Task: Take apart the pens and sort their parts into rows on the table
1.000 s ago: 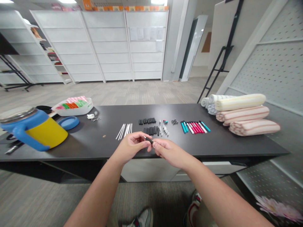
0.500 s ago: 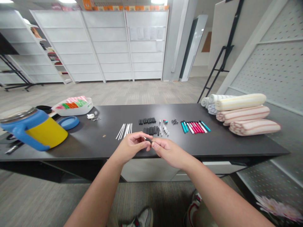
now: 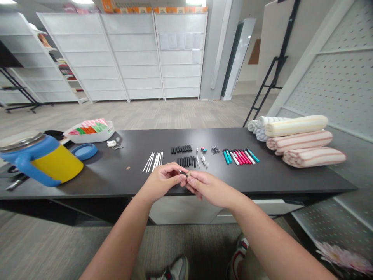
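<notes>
Between my two hands, above the table's near edge, is a small dark piece with a pale tip, partly covered by the fingers. My left hand pinches it from the left with thumb and forefinger. From the right, my right hand has its thumb and fingertips closed on the other end. Just beyond lie two rows of short black tubes, a far row and a near row. Small white parts and a pile of small metallic pieces sit to their right. Thin white sticks lie left.
Teal, white and pink marker-like pens line up on the right of the black table. Rolled towels are stacked farther right. At left stand a blue and yellow mug, a blue lid and a white tray.
My right hand's lower fingers have uncurled slightly downward, and its thumb has shifted on the dark piece. The piece shows a little more between the fingertips. My left hand stays nearly still.
</notes>
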`<state>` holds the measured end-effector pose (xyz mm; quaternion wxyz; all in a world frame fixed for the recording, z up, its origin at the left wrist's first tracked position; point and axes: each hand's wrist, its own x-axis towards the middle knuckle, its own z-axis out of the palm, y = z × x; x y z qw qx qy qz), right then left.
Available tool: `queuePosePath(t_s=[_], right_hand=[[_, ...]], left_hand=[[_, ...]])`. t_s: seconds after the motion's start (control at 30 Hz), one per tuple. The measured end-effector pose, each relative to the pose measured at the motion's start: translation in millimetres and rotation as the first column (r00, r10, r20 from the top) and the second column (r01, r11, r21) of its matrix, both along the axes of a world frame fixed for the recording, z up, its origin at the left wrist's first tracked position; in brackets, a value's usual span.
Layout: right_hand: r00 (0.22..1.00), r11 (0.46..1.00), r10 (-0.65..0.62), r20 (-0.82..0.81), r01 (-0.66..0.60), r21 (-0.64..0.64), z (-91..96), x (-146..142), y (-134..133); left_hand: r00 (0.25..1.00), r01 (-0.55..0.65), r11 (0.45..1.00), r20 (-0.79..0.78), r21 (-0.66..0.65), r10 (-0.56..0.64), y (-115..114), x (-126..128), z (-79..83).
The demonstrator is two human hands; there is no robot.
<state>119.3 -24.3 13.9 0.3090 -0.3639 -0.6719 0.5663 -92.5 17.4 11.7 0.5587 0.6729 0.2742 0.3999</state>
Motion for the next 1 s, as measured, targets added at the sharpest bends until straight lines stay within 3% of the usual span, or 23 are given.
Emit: queuePosePath(t_s=[0.33, 1.0], right_hand=[[0.995, 0.986, -0.090, 0.048, 0.082, 0.142, -2.4, -3.5, 1.0], [0.997, 0.991, -0.080, 0.004, 0.079, 0.104, 2.0, -5.9, 2.3]], left_hand=[[1.000, 0.012, 1.000, 0.017, -0.025, -0.011, 0.4, -0.6, -1.4], [0.998, 0.027, 1.000, 0.055, -0.014, -0.026, 0.7, -1.3, -2.3]])
